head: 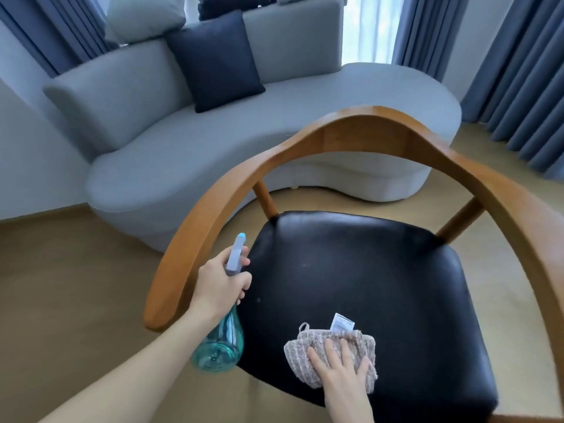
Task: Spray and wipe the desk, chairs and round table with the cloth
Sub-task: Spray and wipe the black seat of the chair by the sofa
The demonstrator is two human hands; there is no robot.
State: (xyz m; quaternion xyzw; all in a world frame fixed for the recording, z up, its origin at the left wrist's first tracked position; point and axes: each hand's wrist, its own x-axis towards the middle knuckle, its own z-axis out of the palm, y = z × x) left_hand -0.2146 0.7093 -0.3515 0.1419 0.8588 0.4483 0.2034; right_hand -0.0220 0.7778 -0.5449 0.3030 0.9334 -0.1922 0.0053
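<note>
From the head view, a wooden chair (360, 129) with a curved back rail and a black padded seat (381, 285) stood close in front of the person, its back turned toward the far side of the room. The left hand (221, 283) gripped a spray bottle (221, 340) around its neck, fingers curled about the grey trigger head, whose light blue nozzle tip pointed up and away. The bottle's clear teal body hung tilted below the hand, at the near left corner of the seat and just inside the chair's left arm.

The right hand (337, 366) lay flat with straight, spread fingers, pressing down on a folded cloth (332, 354) of pinkish woven fabric. The cloth rested on the near part of the black seat, right of the bottle. A small loop stuck out at its far left corner and a white tag (342, 322) stood up from its far edge.

Beyond the chair, a curved grey sofa (213, 154) stretched across the far side, carrying a dark blue cushion (213, 61) and grey cushions against its back. Blue curtains (518, 71) hung at the far left and right, with bright window light between them. The floor (76, 285) was pale wood.
</note>
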